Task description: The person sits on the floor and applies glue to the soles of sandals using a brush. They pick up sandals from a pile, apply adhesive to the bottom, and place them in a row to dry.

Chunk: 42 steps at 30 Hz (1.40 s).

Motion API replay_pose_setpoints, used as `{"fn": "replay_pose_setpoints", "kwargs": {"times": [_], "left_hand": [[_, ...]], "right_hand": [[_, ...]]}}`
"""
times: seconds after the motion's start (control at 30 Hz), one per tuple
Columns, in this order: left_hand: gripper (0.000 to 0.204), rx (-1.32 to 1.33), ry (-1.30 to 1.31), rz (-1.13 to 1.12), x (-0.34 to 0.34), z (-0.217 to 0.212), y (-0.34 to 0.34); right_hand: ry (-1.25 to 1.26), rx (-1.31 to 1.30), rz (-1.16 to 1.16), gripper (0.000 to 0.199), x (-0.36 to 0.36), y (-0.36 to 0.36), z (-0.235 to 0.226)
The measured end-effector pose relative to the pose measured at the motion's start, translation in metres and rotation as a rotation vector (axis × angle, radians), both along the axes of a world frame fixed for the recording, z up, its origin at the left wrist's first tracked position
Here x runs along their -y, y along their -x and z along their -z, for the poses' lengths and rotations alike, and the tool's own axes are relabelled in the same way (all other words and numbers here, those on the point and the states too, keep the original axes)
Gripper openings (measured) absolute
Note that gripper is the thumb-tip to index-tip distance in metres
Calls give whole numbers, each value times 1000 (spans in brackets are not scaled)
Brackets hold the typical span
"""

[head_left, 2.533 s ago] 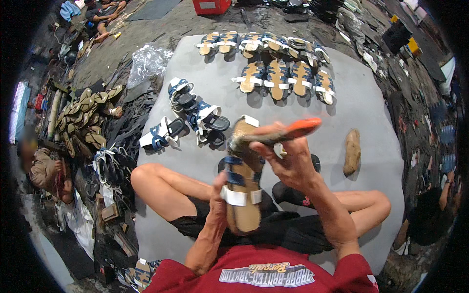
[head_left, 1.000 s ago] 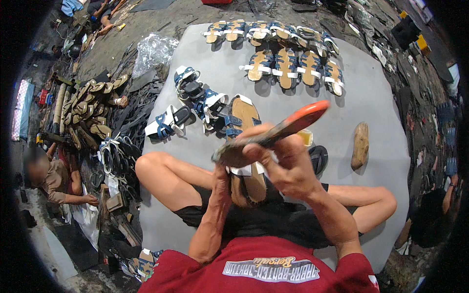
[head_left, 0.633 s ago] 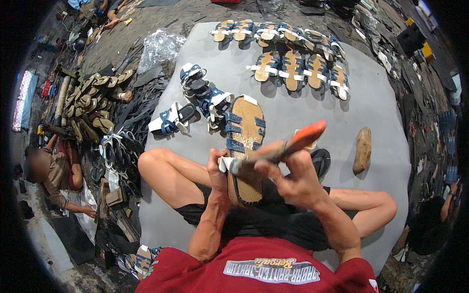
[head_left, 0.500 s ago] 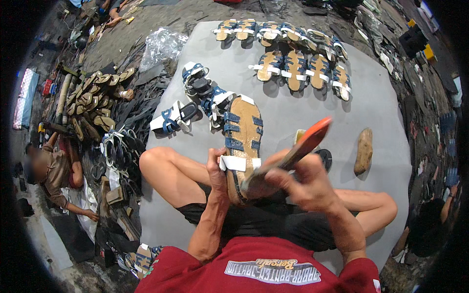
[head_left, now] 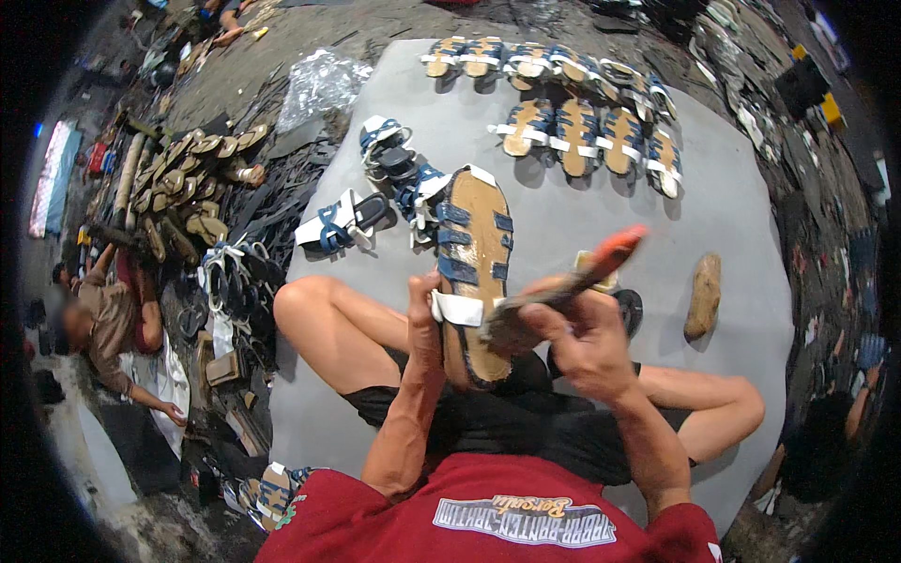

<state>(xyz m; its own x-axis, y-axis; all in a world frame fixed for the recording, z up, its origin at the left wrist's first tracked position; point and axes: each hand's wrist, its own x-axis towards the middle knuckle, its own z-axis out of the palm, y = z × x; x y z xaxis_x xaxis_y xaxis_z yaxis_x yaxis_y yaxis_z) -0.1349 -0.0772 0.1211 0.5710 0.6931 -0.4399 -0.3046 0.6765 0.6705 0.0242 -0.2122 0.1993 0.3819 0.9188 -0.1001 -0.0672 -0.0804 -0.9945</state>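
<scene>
Above my lap, a sandal upper [head_left: 481,211] with blue side straps and white tabs surrounds a tan, sole-shaped face, shiny in places. Its heel end points toward me. My left hand [head_left: 425,319] grips it along its left side near the white tab. In my right hand [head_left: 591,342] is a brush-like tool [head_left: 511,327], its wide dark end against the heel part and its orange end [head_left: 619,251] up to the right. Motion blurs the tool, so its exact kind is unclear. Partly hidden behind my right hand is a small yellowish container [head_left: 605,277].
Rows of similar sandals [head_left: 574,141] lie at the far side of the grey mat [head_left: 732,206]. Loose blue-and-white sandals [head_left: 343,223] sit at the left. A brown, worn sole-shaped block [head_left: 702,298] lies right. Off the mat are piled soles [head_left: 178,178] and another person [head_left: 113,319].
The tool's wide end has shifted slightly right and up on the heel part, with my right hand still around it. The sandal has turned slightly upright; my left hand keeps its hold.
</scene>
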Motion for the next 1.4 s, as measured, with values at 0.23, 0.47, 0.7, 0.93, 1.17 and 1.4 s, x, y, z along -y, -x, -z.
{"fn": "replay_pose_setpoints", "kwargs": {"times": [0.23, 0.47, 0.7, 0.93, 1.17, 1.4], "left_hand": [[69, -43, 62, 12, 16, 0, -3], [75, 504, 392, 128, 2, 33, 23], [78, 352, 401, 21, 21, -13, -6], [66, 114, -149, -131, 22, 2, 5], [56, 291, -90, -138, -1, 16, 1], [58, 110, -170, -271, -1, -4, -11]], "right_hand": [[-400, 362, -67, 21, -28, 0, -1], [-9, 425, -36, 20, 27, -51, 28], [-59, 49, 2, 29, -27, -13, 18], [-28, -27, 29, 19, 2, -47, -3], [20, -56, -49, 20, 7, -3, 4], [-117, -49, 158, 22, -3, 1, 4]]}}
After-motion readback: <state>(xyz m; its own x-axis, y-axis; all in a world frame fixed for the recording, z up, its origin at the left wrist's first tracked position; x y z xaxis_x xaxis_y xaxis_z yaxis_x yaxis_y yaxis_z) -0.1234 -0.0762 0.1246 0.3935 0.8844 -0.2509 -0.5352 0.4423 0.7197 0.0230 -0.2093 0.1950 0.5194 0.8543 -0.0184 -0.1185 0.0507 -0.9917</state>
